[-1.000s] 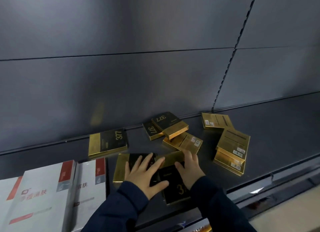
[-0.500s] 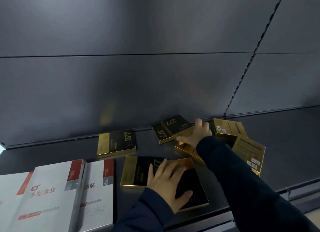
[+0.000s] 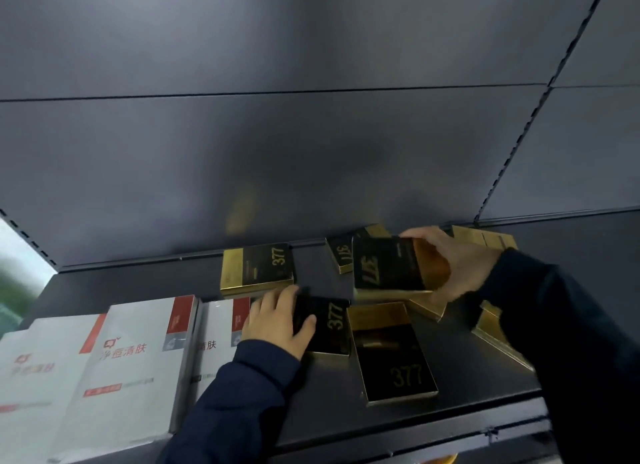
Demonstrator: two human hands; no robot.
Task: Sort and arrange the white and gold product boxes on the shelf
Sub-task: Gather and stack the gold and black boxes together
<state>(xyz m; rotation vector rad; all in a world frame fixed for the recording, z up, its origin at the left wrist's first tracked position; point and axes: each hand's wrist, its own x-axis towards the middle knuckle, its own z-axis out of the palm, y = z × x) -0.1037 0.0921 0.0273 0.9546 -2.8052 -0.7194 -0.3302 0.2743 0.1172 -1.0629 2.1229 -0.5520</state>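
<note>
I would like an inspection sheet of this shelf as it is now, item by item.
Surface: dark shelf, flat.
Job's things: white boxes lying at the left; gold boxes scattered, not yet sorted.
Clutter: nothing seen.
Hands: left hand rests on a lying box; right hand grips the held box by its gold end.
Cables: nothing seen.
Surroundings: grey back panel.

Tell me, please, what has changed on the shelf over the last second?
The right hand reached from the front to the back and now grips a black-and-gold box. The left hand stays pressed flat on the near 377 box. The white boxes and the lone back box have not moved.
</note>
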